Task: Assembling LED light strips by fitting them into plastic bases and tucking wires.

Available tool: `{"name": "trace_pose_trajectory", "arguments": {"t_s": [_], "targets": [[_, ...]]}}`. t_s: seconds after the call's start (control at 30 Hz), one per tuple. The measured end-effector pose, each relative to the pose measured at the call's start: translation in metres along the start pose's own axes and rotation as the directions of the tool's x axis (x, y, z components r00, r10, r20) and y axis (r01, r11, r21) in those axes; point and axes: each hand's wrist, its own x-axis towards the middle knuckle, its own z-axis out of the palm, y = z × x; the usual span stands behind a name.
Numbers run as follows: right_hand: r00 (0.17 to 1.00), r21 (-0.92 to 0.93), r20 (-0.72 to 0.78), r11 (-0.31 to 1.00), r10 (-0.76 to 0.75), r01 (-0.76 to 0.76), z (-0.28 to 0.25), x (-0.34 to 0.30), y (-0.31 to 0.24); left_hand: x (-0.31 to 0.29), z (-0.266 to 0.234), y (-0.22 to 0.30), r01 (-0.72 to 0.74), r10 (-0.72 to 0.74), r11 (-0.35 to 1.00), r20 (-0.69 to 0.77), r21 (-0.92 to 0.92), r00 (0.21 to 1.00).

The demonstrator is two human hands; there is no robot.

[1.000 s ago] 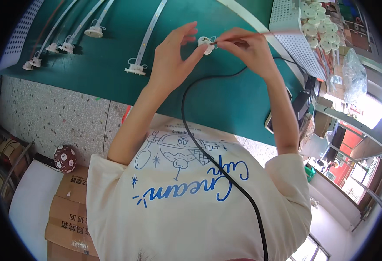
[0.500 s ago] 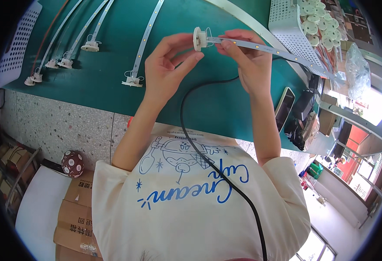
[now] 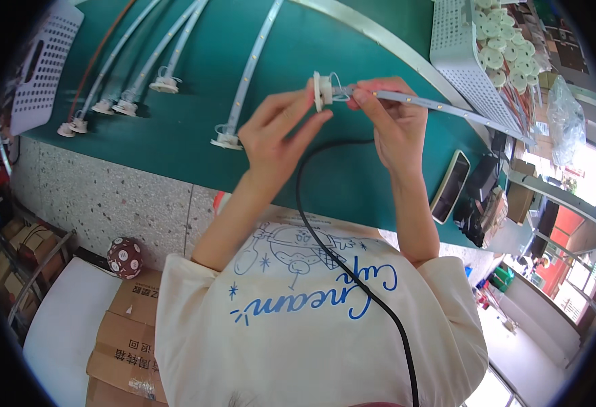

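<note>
An LED strip (image 3: 440, 106) runs from my right hand (image 3: 399, 122), closed with thumb and index finger pinching it near its left end. Thin white wires join that end to a round white cap (image 3: 322, 92), which is turned on edge. Close against the cap is my left hand (image 3: 274, 136), its thumb and index finger apart. The index fingertip meets the cap's left face, and the thumb lies by its lower edge. Another LED strip (image 3: 252, 64) with a white cap (image 3: 226, 140) lies just left of my left hand.
Several capped strips (image 3: 145, 64) lie farther left on the green table (image 3: 196, 108). White perforated baskets stand at left (image 3: 50, 74) and right (image 3: 455, 51), the right one near many white caps (image 3: 505, 47). A phone (image 3: 451, 186) and black cable (image 3: 301, 183) are nearby.
The cap and strip have shifted slightly right and down in view, along with the whole scene. My left thumb has moved lower along the cap, and the wires beside it show more.
</note>
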Motion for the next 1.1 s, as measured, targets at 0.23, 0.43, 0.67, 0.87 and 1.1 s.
{"name": "trace_pose_trajectory", "arguments": {"t_s": [0.23, 0.43, 0.67, 0.87, 1.1], "targets": [[0.956, 0.061, 0.222, 0.976, 0.192, -0.21, -0.006, 0.022, -0.001, 0.007, -0.009, 0.015, 0.21, -0.216, 0.922, 0.019, -0.327, 0.976], [0.785, -0.046, 0.515, 0.925, 0.345, -0.376, 0.029, 0.032, 0.007, 0.003, -0.077, 0.018, 0.272, -0.271, 0.962, 0.04, -0.028, 0.962], [0.672, -0.116, 0.473, 0.796, 0.57, -0.594, 0.051, 0.042, 0.037, -0.01, -0.14, -0.01, 0.393, -0.43, 0.759, -0.055, 0.518, 0.901], [0.826, -0.052, 0.356, 0.891, 0.438, -0.45, 0.082, 0.056, 0.064, 0.024, -0.135, -0.025, -0.037, -0.138, 0.674, 0.175, 0.738, 0.975], [0.797, -0.303, 0.489, 0.926, 0.355, -0.226, 0.114, 0.089, 0.061, 0.032, -0.146, -0.049, -0.073, -0.067, 0.673, 0.158, 0.736, 0.985]]}}
